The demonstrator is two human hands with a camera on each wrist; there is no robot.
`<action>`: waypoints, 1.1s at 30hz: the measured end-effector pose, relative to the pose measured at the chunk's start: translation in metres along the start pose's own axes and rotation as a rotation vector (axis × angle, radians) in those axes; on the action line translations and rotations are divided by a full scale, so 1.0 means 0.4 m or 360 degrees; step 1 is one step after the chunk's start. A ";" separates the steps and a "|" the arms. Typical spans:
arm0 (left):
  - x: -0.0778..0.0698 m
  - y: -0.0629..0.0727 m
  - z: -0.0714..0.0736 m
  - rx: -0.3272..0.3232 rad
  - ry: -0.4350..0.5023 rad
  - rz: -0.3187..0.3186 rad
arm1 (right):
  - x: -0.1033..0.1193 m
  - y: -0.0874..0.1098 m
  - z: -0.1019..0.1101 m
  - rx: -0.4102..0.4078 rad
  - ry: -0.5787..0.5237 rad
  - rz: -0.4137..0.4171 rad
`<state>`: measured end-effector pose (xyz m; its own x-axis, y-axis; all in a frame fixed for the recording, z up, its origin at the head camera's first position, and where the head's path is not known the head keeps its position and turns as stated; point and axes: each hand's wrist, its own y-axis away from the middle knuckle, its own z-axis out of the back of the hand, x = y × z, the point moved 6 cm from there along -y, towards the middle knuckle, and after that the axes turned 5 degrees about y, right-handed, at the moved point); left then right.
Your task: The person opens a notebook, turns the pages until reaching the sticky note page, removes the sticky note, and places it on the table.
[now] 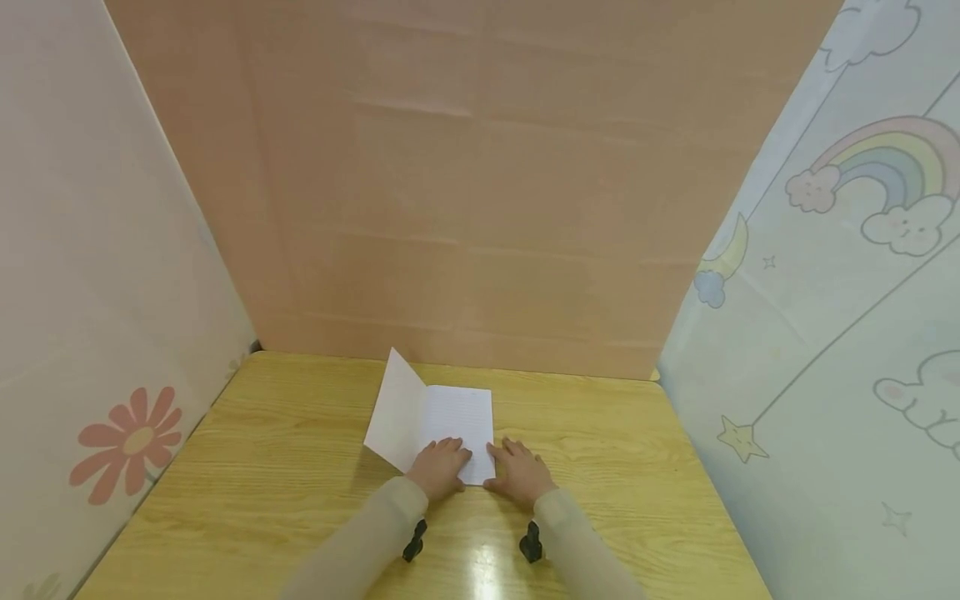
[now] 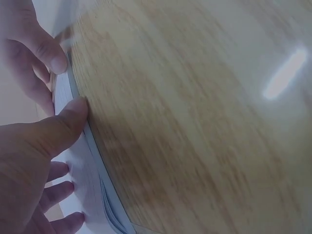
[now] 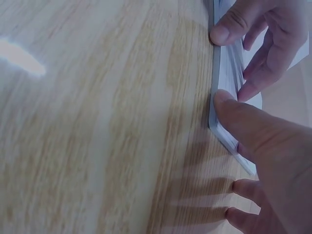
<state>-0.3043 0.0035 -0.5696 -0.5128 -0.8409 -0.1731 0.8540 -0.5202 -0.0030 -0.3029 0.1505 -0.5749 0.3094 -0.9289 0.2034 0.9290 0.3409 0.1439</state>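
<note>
The notebook [image 1: 453, 408] lies open on the table [image 1: 615, 467], beneath and between the hands. The left hand [image 1: 437, 469], fingers spread and clasping nothing, rests on the lined page, probably to hold it flat; the right hand [image 1: 522, 473], equally loose, touches the near corner, seemingly to steady it. Left of them the cover [image 1: 397, 408] tilts upward, perhaps from a stiff fold.

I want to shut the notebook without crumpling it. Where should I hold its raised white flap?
Probably pinch the flap halfway along its free outer edge, coming from the left. That edge stands up off the table, so there should be room behind it; its other side joins the pages, where the left hand rests.
</note>
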 end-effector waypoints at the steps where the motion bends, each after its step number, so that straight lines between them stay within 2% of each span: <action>1: 0.002 -0.001 -0.002 -0.0004 0.0008 -0.0001 | -0.001 0.000 -0.001 0.0002 -0.0008 0.0001; 15: 0.013 -0.005 -0.013 -0.0021 0.0089 -0.0003 | -0.022 -0.001 0.003 0.0012 -0.0004 0.0115; 25: 0.026 -0.013 -0.021 0.0028 0.0131 0.0014 | -0.032 -0.013 -0.014 0.0031 0.0006 0.0087; 33: 0.027 -0.004 -0.019 0.0087 0.0269 0.0036 | -0.033 -0.014 -0.020 0.0042 0.0021 0.0077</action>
<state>-0.3107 -0.0033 -0.5788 -0.4673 -0.8178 -0.3358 0.8570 -0.5124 0.0553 -0.3104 0.1596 -0.5862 0.3565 -0.9131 0.1979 0.9074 0.3888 0.1596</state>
